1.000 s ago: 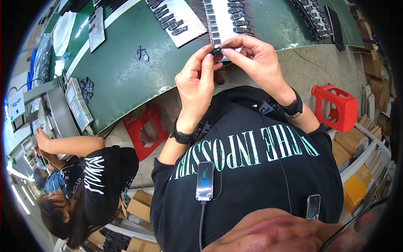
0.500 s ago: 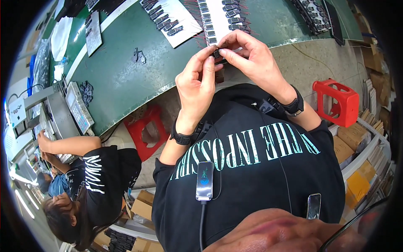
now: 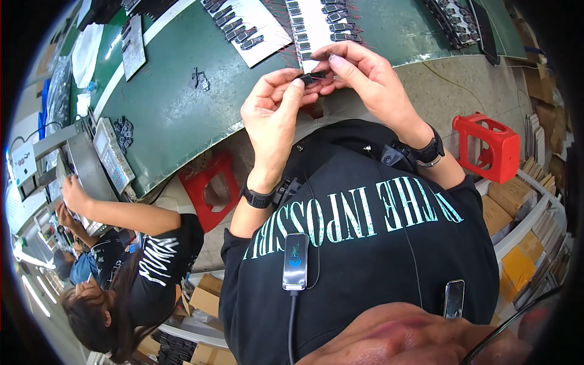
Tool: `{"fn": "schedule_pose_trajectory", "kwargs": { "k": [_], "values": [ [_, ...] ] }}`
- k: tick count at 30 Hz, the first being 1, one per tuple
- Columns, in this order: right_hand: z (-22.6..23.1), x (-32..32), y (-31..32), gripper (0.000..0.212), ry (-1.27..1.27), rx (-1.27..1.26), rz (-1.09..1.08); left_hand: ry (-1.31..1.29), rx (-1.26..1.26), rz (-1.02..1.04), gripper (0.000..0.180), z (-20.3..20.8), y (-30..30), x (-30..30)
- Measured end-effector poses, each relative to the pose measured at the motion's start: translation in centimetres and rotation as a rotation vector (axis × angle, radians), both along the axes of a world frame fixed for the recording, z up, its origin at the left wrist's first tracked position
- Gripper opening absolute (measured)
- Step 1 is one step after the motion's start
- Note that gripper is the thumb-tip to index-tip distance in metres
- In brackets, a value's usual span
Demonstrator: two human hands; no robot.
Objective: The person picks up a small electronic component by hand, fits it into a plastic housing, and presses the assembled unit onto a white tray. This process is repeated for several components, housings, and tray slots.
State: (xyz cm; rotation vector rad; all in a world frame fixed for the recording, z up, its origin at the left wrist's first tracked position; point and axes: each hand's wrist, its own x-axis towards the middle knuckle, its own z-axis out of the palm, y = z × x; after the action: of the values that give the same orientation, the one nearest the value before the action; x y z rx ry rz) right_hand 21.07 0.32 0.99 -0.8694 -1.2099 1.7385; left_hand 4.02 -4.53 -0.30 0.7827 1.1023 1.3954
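A small black part [image 3: 313,77], a little longer than a fingertip, is in front of me just over the near edge of the green table. My left hand [image 3: 272,112] has its left end pinched between thumb and fingers. At the part's right end, my right hand [image 3: 372,85] touches it with the lower fingers. My right thumb and forefinger are pressed together a little above it, and what lies between them is too small to make out. Right behind my hands a white strip [image 3: 313,24] carries rows of small black modules with thin red wires.
On the green table [image 3: 176,115] lie a white board [image 3: 267,52] with black modules, two loose black pieces [image 3: 200,80] and a black cluster [image 3: 123,134]. A tray of modules [image 3: 453,24] stands far right. Red stools [image 3: 486,146] [image 3: 213,185] flank me. A co-worker [image 3: 152,249] works at left.
My right thumb and forefinger have come off the black part and moved up and right. My left hand has shifted slightly left and down, and more of the part shows. The co-worker's arm has moved.
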Motion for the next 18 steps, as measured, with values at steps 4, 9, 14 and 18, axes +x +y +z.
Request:
{"fn": "schedule_pose_trajectory", "kwargs": {
  "k": [4,9,14,18],
  "values": [
    [0.7,0.5,-0.7,0.017,-0.289,0.026,0.000,0.040,-0.031,-0.049,0.017,-0.1,-0.1,1.1],
    [0.2,2.2,-0.9,0.014,-0.358,0.160,-0.030,0.213,0.051,-0.100,0.017,-0.6,0.2,2.6],
    [-0.8,4.2,-0.5,0.013,-0.489,0.172,-0.139,0.240,0.033,-0.138,0.018,0.6,0.6,1.8],
    [-1.0,4.6,0.0,0.012,-0.741,0.338,-0.178,0.229,0.043,-0.119,0.018,0.2,0.6,1.7]
  ]
}}
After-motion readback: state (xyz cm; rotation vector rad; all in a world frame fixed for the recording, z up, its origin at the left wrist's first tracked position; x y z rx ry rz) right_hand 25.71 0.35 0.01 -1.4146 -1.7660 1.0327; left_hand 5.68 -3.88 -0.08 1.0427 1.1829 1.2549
